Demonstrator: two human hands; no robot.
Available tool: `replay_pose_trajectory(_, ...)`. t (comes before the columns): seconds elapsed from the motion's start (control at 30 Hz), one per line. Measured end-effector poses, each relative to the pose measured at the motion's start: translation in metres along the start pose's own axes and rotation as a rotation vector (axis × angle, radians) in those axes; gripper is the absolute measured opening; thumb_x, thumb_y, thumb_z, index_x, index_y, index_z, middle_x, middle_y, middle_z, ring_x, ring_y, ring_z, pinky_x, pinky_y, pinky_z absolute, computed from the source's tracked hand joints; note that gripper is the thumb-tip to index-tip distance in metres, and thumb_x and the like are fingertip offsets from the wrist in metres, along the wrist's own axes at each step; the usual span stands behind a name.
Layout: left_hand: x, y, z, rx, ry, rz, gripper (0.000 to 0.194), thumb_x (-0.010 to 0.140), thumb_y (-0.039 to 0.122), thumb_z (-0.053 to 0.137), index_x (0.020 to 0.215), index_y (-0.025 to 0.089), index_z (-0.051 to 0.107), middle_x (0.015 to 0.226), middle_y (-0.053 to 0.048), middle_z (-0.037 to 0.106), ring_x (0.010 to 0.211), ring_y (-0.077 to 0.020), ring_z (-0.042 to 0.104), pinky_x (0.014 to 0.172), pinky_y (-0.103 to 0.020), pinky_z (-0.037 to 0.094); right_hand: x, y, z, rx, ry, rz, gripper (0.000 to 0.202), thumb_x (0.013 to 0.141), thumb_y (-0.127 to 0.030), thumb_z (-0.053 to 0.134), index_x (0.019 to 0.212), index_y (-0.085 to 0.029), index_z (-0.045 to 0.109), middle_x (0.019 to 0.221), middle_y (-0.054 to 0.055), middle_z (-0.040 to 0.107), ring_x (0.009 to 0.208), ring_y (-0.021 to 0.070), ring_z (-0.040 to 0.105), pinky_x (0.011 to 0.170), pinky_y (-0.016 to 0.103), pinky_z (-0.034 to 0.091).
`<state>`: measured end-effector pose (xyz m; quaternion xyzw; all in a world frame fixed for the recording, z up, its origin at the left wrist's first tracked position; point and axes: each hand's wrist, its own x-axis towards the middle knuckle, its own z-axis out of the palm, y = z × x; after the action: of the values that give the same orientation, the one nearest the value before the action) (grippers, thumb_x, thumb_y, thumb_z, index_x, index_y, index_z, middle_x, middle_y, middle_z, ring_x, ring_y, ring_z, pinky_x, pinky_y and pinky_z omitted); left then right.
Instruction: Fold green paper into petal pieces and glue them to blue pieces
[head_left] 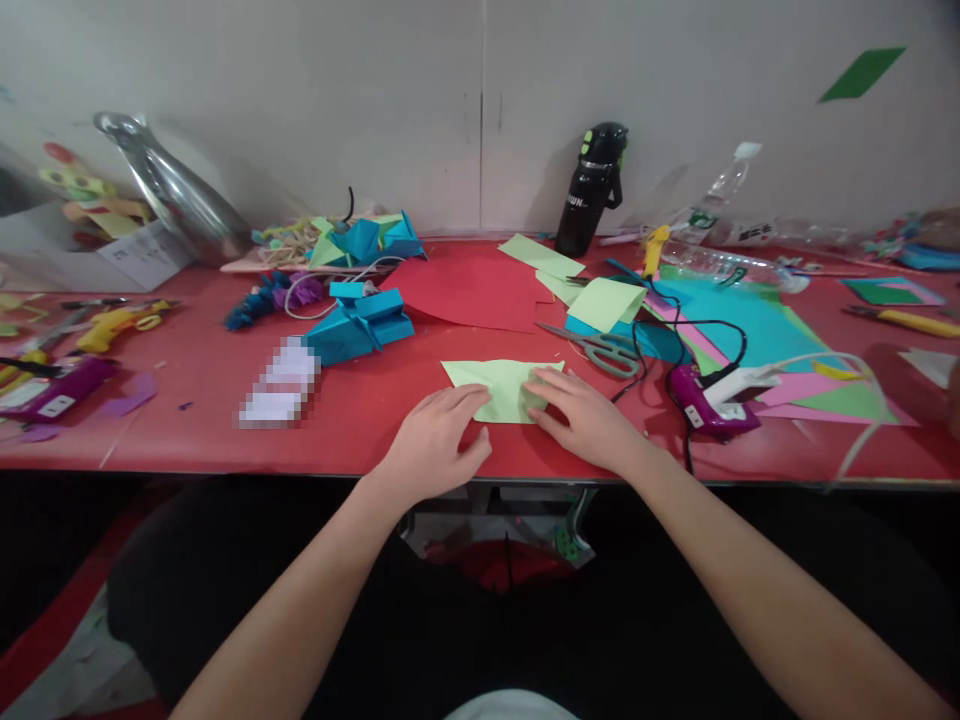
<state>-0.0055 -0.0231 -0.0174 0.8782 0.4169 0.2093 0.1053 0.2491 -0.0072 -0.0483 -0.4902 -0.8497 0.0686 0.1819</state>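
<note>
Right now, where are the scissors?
In the head view, the scissors lie on the red table, right of centre, just beyond the right hand and left of the purple power strip.

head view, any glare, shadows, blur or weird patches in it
Head view: bright glints on the metal flask; head view: a soft shadow on the wall left of the black bottle; head view: a blocky pixelated patch beside the blue folded paper; head view: the pale green paper looks slightly soft, its outline readable.
</note>
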Motion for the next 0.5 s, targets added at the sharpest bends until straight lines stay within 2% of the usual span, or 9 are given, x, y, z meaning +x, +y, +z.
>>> replay_pose_trajectory(0.13, 0.000, -0.007, 0.000, 0.066, -0.056, 0.007, 0.033, 0.095, 0.026, 0.050, 0.123, 0.020, 0.067, 0.137, -0.011, 0.064, 0.124, -0.0295, 0.061, 0.107, -0.047, 0.048, -0.001, -0.003, -0.002, 0.000, -0.019, -0.011, 0.042, 0.104, -0.039, 0.041, 0.134, -0.021, 0.065, 0.150, 0.011, 0.054, 0.141, 0.0285, 0.048, 0.120, 0.054, 0.035)
replay_pose_trajectory(0.23, 0.001, -0.010, 0.002, 0.075, -0.038, -0.004, 0.027, 0.097, 0.025, 0.048, 0.111, 0.022, 0.071, 0.131, -0.009, 0.066, 0.119, -0.0275, 0.063, 0.102, -0.045, 0.048, -0.002, -0.005, -0.004, 0.019, -0.036, -0.009, 0.045, 0.103, -0.047, 0.041, 0.134, -0.024, 0.065, 0.150, 0.011, 0.054, 0.141, 0.0295, 0.047, 0.120, 0.056, 0.033)
replay_pose_trajectory(0.37, 0.005, -0.014, 0.000, 0.119, 0.096, -0.241, 0.022, 0.097, 0.026, 0.050, 0.092, 0.019, 0.070, 0.108, -0.010, 0.069, 0.100, -0.0267, 0.066, 0.087, -0.042, 0.051, -0.004, -0.009, -0.005, 0.017, -0.038, 0.005, 0.056, 0.098, -0.060, 0.045, 0.137, -0.024, 0.063, 0.153, 0.012, 0.050, 0.142, 0.0319, 0.045, 0.117, 0.055, 0.037)
replay_pose_trajectory(0.43, 0.006, -0.014, -0.001, 0.109, 0.121, -0.356, 0.015, 0.095, 0.030, 0.055, 0.093, 0.019, 0.066, 0.098, -0.009, 0.070, 0.096, -0.0280, 0.066, 0.083, -0.042, 0.050, -0.004, -0.012, -0.004, 0.009, -0.042, 0.010, 0.055, 0.099, -0.059, 0.044, 0.136, -0.024, 0.063, 0.153, 0.013, 0.050, 0.141, 0.0313, 0.047, 0.117, 0.053, 0.038)
replay_pose_trajectory(0.5, 0.007, -0.014, 0.002, 0.055, 0.115, -0.402, 0.014, 0.093, 0.031, 0.059, 0.101, 0.020, 0.062, 0.097, -0.008, 0.071, 0.098, -0.0293, 0.066, 0.084, -0.044, 0.050, -0.005, -0.015, -0.004, 0.001, -0.047, 0.010, 0.052, 0.100, -0.056, 0.044, 0.136, -0.024, 0.063, 0.151, 0.012, 0.052, 0.140, 0.0306, 0.048, 0.119, 0.055, 0.034)
